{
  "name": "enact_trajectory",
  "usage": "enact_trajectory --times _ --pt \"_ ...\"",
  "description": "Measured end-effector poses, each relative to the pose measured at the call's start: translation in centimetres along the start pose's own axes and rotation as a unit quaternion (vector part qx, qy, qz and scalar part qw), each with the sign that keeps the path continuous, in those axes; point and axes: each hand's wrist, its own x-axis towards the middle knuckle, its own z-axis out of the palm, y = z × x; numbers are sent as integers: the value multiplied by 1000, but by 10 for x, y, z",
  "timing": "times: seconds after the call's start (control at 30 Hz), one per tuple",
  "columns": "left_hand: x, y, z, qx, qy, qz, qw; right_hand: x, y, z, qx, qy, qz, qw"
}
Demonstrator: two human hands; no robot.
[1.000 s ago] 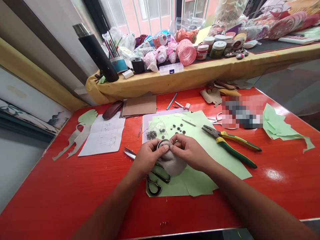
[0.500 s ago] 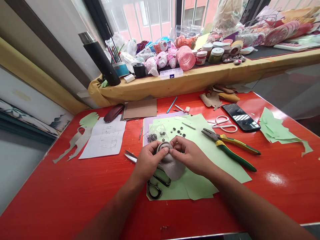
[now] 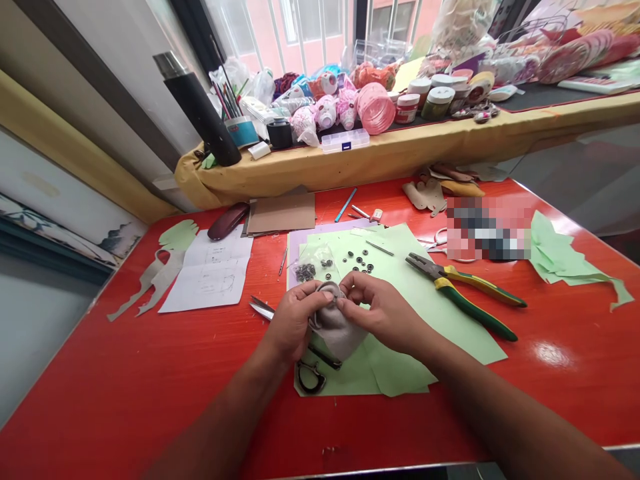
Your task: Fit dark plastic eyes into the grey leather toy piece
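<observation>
Both my hands meet over a grey leather piece (image 3: 338,331) held just above the light green paper (image 3: 410,293) at the middle of the red table (image 3: 150,373). My left hand (image 3: 295,319) grips its left edge with fingers curled. My right hand (image 3: 380,310) pinches the top edge near a small metal ring; what sits between those fingertips is too small to name. Black-handled scissors (image 3: 313,373) lie partly hidden under the grey piece. Small metal snap buttons (image 3: 361,261) are scattered on the paper just beyond my hands.
Green-and-yellow pliers (image 3: 465,293) lie to the right. A small bag of fasteners (image 3: 306,270) and a white pattern sheet (image 3: 210,270) are to the left. A blurred patch (image 3: 487,227) and green scraps (image 3: 560,257) sit far right. A cluttered sill (image 3: 400,150) runs behind.
My hands have shifted slightly on the grey piece, the left thumb sliding lower along its edge. The camera view has moved a little.
</observation>
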Motion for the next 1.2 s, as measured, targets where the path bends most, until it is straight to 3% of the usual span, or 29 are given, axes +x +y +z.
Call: enact_trajectory --times 0.27,0.63,0.73,0.97,1.2 --pt "1 -3 -5 155 1 90 984 2 8 -10 31 -13 -9 999" --pt "0 0 -8 211 -5 99 972 2 4 -11 2 38 -20 999" --pt "-1 2 -6 188 -10 89 978 2 4 -11 14 33 -3 999" --pt "1 2 1 -6 -22 -14 1000 2 7 -8 135 -19 66 988" --pt "1 4 -1 -28 -40 -29 998 2 7 -6 179 -26 88 980"
